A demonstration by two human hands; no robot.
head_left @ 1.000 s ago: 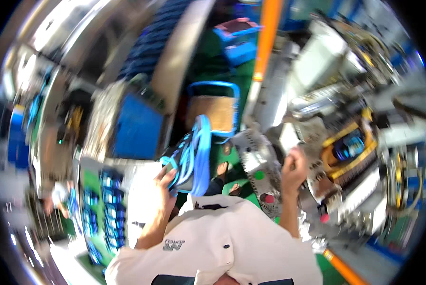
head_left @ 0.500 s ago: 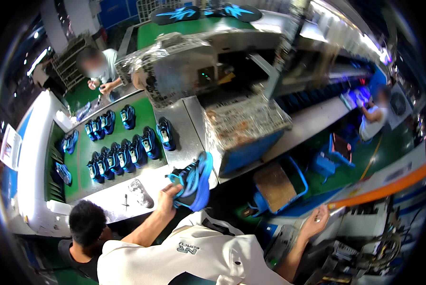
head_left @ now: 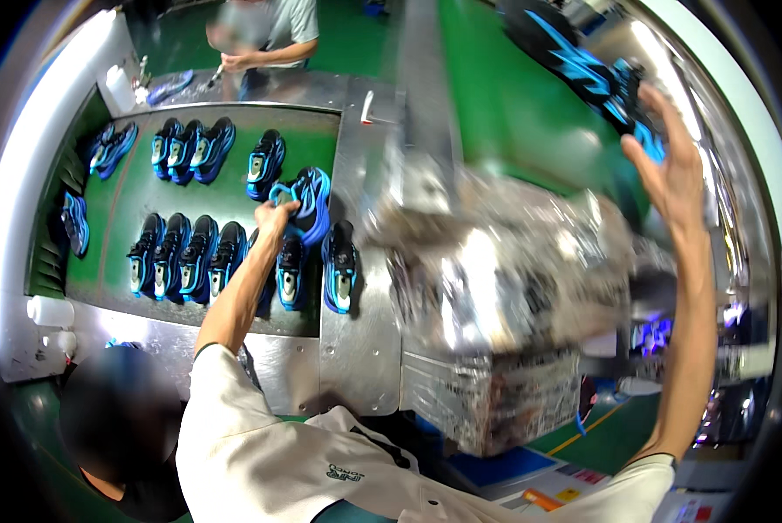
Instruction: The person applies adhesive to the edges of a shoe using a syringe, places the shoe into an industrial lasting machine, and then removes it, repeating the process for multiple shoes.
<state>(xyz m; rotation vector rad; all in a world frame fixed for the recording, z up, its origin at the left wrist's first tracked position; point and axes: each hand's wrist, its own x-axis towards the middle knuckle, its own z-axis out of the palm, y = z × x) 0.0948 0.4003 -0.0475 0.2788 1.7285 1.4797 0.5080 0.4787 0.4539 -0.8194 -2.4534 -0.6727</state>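
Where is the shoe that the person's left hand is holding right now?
The blue and black shoe sits left of centre in the head view, gripped by the left hand above the green tray, beside rows of similar shoes.

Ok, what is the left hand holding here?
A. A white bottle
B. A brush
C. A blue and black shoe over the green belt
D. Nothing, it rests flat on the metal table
C: the left hand grips a blue and black shoe just above the green belt, beside the rows of shoes.
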